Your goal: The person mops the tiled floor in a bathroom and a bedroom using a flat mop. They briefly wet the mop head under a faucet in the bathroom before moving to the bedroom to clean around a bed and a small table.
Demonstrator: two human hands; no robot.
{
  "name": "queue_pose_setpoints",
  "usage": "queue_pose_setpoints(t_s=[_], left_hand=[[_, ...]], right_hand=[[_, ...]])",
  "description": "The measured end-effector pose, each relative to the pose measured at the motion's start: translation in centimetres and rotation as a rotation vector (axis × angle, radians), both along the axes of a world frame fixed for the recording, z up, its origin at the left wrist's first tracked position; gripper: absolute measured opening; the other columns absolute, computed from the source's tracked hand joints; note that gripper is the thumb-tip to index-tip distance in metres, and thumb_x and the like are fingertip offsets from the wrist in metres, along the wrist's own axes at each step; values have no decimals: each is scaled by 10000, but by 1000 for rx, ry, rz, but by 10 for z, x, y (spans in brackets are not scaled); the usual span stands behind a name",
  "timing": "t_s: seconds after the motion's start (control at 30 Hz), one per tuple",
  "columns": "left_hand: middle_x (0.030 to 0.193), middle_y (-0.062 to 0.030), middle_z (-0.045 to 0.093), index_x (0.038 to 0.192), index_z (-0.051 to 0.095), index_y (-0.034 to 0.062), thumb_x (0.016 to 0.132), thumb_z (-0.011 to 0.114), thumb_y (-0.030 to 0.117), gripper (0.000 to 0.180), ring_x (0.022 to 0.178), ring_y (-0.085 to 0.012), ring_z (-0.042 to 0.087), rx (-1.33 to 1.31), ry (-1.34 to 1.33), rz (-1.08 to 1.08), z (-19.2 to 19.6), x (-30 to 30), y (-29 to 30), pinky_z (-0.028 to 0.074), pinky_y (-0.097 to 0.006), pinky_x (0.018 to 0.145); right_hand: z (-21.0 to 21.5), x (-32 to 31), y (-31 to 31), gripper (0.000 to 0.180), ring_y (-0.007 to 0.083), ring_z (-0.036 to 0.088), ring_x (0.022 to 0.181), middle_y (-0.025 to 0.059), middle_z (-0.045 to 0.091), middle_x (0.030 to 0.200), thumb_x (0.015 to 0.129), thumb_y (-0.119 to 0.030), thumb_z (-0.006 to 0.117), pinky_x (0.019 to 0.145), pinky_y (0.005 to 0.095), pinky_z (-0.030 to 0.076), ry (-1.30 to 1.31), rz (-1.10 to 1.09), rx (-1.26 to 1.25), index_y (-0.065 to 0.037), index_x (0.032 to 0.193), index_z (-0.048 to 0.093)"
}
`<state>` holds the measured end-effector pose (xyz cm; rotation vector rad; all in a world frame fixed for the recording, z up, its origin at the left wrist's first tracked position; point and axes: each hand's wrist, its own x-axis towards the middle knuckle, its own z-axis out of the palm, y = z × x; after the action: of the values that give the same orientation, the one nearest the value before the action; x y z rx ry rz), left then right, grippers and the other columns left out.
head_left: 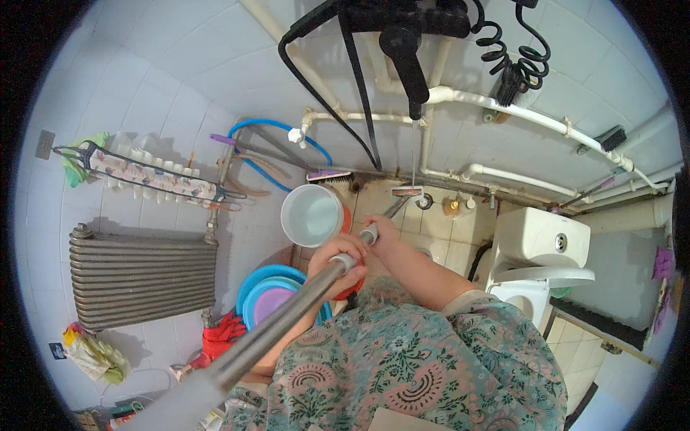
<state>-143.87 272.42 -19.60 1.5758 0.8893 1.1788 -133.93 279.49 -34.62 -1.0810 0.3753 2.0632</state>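
Note:
My left hand (332,260) wraps around the metal pole of a mop (287,314) at a pale grey collar. Farther along the same pole, my right hand (382,235) is closed around it near another light collar. The pole slants from the lower left up toward the wall. At its far end a narrow white and orange mop head (408,191) is by the floor. A thin stream of water falls onto it from a black tap (407,66). Left of my hands stands a white bucket (312,215) with water in it.
Blue and purple basins (248,287) lie stacked at left, beside red gloves (221,336) and a radiator (144,280). A white toilet (540,241) stands at right. Two small bottles (451,207) and a purple brush (329,175) sit along the wall, below pipes (503,108).

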Motion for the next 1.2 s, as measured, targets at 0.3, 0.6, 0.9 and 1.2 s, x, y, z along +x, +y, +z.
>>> queue_pose_setpoints(t_s=[0.3,0.6,0.9,1.2], left_hand=[[769,-78,580,745,507,46,811,552,47,80,806,-210,562,123,186,-22,-6,0,-6,351,-429,938],[726,-82,572,713,503,19,771,551,7,76,686,-192,558,74,54,-4,-16,-1,-27,433,-373,817],[420,0,397,689,416,90,752,505,155,126,351,-129,342,252,-362,256,157,-47,-55,388,-303,457],[468,-5,474,692,411,111,800,543,185,185,385,-120,440,386,-301,381,163,-36,-87,386,-280,457]], right_hand=[[82,10,-25,121,220,468,543,78,465,603,752,-116,488,527,344,443,177,73,4,-59,651,454],[-33,5,-22,124,211,487,557,68,468,609,755,-142,481,503,348,432,-66,54,5,-77,652,460],[-179,30,1,103,212,488,570,60,468,639,767,-158,482,509,369,450,-97,-18,-121,-95,691,450],[-12,10,1,105,197,463,547,63,444,624,754,-136,482,480,358,434,11,-95,-160,-73,698,420]])
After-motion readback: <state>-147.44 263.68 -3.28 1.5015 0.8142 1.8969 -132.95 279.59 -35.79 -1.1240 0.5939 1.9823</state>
